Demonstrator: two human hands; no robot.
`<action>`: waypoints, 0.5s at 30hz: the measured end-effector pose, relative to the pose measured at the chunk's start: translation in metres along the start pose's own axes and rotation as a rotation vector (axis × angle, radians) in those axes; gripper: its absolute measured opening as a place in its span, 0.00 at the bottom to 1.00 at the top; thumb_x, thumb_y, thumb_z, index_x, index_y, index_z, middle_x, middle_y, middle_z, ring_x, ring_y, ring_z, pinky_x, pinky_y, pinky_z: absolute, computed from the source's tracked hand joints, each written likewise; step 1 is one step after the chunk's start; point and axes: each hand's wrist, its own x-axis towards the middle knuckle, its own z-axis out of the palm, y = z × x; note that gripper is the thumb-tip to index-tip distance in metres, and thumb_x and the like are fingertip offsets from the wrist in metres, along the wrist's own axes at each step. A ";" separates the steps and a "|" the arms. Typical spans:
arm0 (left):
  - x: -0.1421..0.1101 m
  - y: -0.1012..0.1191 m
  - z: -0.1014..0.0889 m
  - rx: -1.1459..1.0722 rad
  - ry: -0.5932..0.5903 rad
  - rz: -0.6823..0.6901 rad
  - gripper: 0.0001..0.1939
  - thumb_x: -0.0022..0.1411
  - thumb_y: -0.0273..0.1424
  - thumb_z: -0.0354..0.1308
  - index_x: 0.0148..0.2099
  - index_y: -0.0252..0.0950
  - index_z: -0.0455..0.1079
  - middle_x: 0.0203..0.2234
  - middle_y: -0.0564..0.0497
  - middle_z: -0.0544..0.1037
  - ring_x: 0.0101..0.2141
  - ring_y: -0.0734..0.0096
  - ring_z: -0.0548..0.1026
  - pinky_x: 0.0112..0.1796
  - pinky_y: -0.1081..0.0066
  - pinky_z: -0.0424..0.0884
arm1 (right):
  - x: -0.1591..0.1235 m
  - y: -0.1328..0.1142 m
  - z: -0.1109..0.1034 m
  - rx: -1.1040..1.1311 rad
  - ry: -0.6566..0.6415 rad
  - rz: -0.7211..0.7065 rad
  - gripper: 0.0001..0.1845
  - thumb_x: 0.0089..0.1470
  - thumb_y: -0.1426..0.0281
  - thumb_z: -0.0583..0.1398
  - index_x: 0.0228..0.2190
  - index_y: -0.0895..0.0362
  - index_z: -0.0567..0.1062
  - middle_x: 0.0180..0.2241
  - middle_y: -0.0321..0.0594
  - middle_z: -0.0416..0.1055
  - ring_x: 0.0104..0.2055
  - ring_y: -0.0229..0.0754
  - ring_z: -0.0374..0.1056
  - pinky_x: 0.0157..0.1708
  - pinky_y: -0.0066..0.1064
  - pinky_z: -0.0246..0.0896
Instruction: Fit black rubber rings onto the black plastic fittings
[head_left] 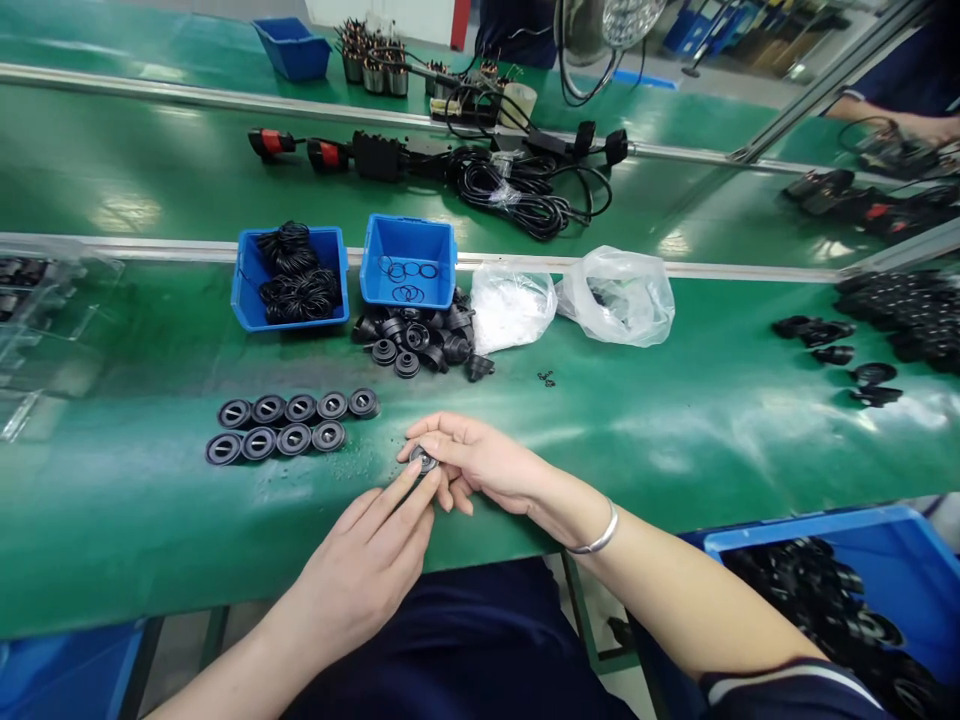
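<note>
A small black round cap (423, 458) with a ringed face is between my hands, above the front of the green bench. My right hand (469, 462), with a silver bangle at the wrist, grips its rim, thumb on top and fingers curled beneath. Fingertips of my left hand (375, 555) press against the near side of the cap; the left thumb is hidden. To the left, similar caps (296, 438) lie face up in two rows, each with a pale strip across its centre. Beyond my hands is a loose pile of black stepped parts (420, 338).
Behind the pile stand a blue bin with black rings (407, 262) and another with bundled black rings (291, 278). Plastic bags (514, 308) lie beside them; tiny black bits (547, 379) are nearby. Cables (517, 190) rest on the shelf. A blue crate (885, 560) sits lower right.
</note>
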 end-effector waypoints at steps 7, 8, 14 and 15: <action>0.000 0.002 0.003 0.049 0.013 -0.024 0.17 0.68 0.24 0.53 0.56 0.30 0.72 0.66 0.40 0.63 0.66 0.53 0.59 0.58 0.58 0.59 | 0.000 0.002 0.000 0.016 0.000 -0.030 0.13 0.65 0.63 0.57 0.48 0.57 0.67 0.49 0.48 0.73 0.24 0.34 0.73 0.15 0.23 0.68; 0.000 0.003 0.003 0.057 0.019 -0.028 0.16 0.68 0.24 0.54 0.56 0.30 0.72 0.65 0.40 0.63 0.66 0.53 0.60 0.57 0.58 0.59 | 0.000 0.002 -0.001 0.005 -0.008 -0.020 0.13 0.65 0.64 0.58 0.48 0.57 0.67 0.47 0.47 0.74 0.23 0.33 0.72 0.15 0.22 0.67; 0.001 0.004 0.006 0.106 -0.012 -0.023 0.17 0.68 0.25 0.53 0.57 0.31 0.71 0.66 0.41 0.62 0.66 0.54 0.60 0.55 0.58 0.61 | -0.001 0.002 0.001 -0.005 0.022 -0.027 0.14 0.65 0.62 0.57 0.48 0.56 0.65 0.51 0.47 0.72 0.23 0.32 0.72 0.14 0.22 0.67; 0.001 0.004 0.006 0.114 -0.017 -0.024 0.18 0.68 0.25 0.53 0.58 0.31 0.71 0.66 0.42 0.62 0.66 0.54 0.59 0.55 0.57 0.60 | -0.001 0.002 0.001 0.009 0.028 -0.032 0.14 0.65 0.61 0.57 0.48 0.56 0.65 0.53 0.48 0.71 0.24 0.33 0.73 0.15 0.23 0.68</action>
